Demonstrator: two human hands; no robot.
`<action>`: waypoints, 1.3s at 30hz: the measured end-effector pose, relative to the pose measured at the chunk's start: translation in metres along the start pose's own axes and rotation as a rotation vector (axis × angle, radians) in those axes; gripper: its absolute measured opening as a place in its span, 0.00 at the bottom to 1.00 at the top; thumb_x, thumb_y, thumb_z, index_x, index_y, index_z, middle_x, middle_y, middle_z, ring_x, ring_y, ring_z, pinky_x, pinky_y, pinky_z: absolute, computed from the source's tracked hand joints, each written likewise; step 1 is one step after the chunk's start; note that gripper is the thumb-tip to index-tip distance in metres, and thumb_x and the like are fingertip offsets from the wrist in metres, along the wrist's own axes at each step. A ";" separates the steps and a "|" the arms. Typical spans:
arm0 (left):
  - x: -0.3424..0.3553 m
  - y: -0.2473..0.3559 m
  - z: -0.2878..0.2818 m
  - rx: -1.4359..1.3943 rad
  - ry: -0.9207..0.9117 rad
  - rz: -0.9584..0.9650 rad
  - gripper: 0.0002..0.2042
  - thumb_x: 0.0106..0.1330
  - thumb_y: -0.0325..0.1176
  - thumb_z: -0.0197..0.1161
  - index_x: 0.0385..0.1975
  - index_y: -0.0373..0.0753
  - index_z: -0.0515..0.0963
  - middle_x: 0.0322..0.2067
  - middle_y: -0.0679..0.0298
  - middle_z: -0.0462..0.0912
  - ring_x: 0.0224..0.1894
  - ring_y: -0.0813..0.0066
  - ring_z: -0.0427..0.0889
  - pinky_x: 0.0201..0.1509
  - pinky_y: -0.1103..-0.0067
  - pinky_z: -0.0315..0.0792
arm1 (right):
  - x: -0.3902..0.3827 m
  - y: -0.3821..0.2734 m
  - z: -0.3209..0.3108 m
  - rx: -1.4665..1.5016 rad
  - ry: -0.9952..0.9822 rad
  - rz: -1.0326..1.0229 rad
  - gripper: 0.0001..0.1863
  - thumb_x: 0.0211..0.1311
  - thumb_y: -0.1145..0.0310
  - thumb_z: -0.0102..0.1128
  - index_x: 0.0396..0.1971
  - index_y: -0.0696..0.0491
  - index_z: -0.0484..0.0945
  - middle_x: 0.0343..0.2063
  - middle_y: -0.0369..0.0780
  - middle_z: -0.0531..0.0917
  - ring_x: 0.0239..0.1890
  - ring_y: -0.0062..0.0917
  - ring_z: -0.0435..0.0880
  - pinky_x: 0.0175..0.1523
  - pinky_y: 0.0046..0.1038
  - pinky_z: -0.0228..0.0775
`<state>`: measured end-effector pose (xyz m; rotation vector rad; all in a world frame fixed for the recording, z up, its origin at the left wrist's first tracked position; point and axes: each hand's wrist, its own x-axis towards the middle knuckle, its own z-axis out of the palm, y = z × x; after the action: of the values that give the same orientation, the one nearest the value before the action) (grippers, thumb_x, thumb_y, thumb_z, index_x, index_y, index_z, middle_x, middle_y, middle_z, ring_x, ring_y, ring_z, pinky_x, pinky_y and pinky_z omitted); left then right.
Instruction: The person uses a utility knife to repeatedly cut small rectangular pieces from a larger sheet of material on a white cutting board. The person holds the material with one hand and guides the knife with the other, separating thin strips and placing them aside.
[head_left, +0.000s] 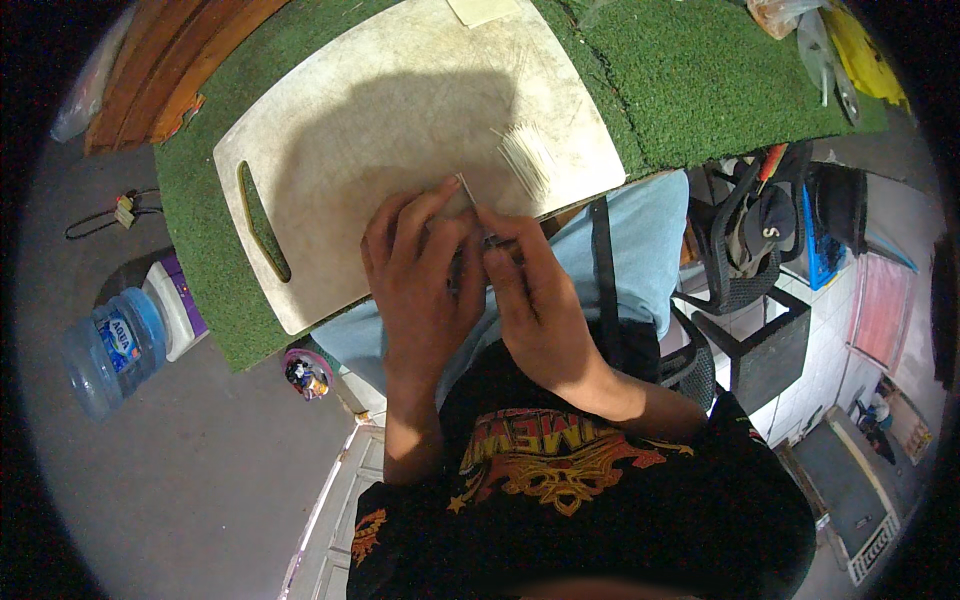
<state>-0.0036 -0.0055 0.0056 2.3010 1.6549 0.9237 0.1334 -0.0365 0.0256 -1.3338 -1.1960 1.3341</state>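
Observation:
My left hand point(420, 290) and my right hand point(535, 300) meet at the near edge of a worn white cutting board point(370, 130). Together they pinch a thin pale stick point(467, 190) that pokes up between the fingertips; a small dark tool seems to sit under my right fingers, but it is mostly hidden. Just right of the fingertips, a small heap of thin pale sticks point(528, 155) lies on the board. The board rests on a table covered in green artificial turf point(690, 90).
A water-bottle dispenser point(125, 340) stands on the grey floor at left, with a small cup of odds and ends point(307, 372) near my knee. A black chair with a cap point(755, 240) is at right. Wooden slats point(170, 60) lie at the table's far left, yellow items point(860, 50) at its far right.

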 end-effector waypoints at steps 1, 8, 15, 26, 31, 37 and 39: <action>0.000 0.000 0.000 0.002 -0.001 0.001 0.10 0.60 0.27 0.66 0.41 0.43 0.82 0.57 0.64 0.80 0.61 0.51 0.72 0.67 0.59 0.65 | -0.001 -0.001 0.000 0.011 -0.004 0.028 0.17 0.79 0.75 0.46 0.63 0.60 0.68 0.43 0.41 0.78 0.45 0.20 0.75 0.53 0.23 0.70; 0.000 -0.001 0.000 -0.001 -0.001 0.004 0.10 0.59 0.28 0.67 0.40 0.42 0.81 0.57 0.63 0.80 0.60 0.51 0.73 0.67 0.59 0.65 | -0.004 -0.003 0.000 -0.023 -0.003 0.015 0.18 0.79 0.75 0.46 0.64 0.60 0.67 0.49 0.44 0.78 0.49 0.22 0.75 0.56 0.24 0.68; 0.000 0.000 0.000 0.009 0.011 0.011 0.10 0.59 0.28 0.67 0.40 0.42 0.81 0.56 0.62 0.81 0.59 0.51 0.74 0.66 0.59 0.65 | -0.008 -0.003 -0.001 -0.044 -0.005 0.016 0.17 0.79 0.73 0.45 0.63 0.57 0.67 0.47 0.53 0.80 0.50 0.47 0.80 0.51 0.36 0.74; 0.001 0.001 0.002 -0.010 0.016 -0.010 0.10 0.59 0.28 0.67 0.41 0.43 0.81 0.56 0.64 0.81 0.60 0.52 0.73 0.65 0.59 0.66 | -0.014 -0.009 -0.008 -0.052 -0.048 0.140 0.17 0.79 0.72 0.44 0.64 0.55 0.66 0.40 0.57 0.81 0.46 0.55 0.85 0.45 0.37 0.74; 0.000 0.000 0.003 0.005 0.015 -0.003 0.10 0.60 0.28 0.67 0.41 0.43 0.82 0.55 0.64 0.81 0.60 0.52 0.73 0.66 0.60 0.65 | -0.017 -0.009 -0.011 -0.086 -0.055 0.123 0.17 0.80 0.72 0.45 0.64 0.53 0.65 0.35 0.54 0.82 0.33 0.35 0.84 0.39 0.34 0.73; 0.000 0.000 0.003 0.006 0.006 -0.007 0.09 0.60 0.29 0.68 0.41 0.44 0.82 0.55 0.64 0.82 0.60 0.52 0.73 0.67 0.60 0.65 | -0.020 -0.005 -0.011 -0.039 -0.037 0.097 0.18 0.79 0.73 0.45 0.64 0.54 0.65 0.35 0.52 0.82 0.29 0.23 0.75 0.35 0.33 0.71; 0.000 0.001 0.003 0.002 0.008 -0.007 0.09 0.60 0.29 0.68 0.41 0.44 0.82 0.56 0.64 0.82 0.60 0.52 0.73 0.67 0.60 0.65 | -0.022 -0.005 -0.012 -0.059 -0.037 0.117 0.18 0.79 0.74 0.46 0.64 0.53 0.65 0.33 0.51 0.82 0.28 0.22 0.73 0.34 0.33 0.70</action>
<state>-0.0014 -0.0052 0.0032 2.2946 1.6665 0.9314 0.1457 -0.0569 0.0340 -1.4452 -1.2065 1.4210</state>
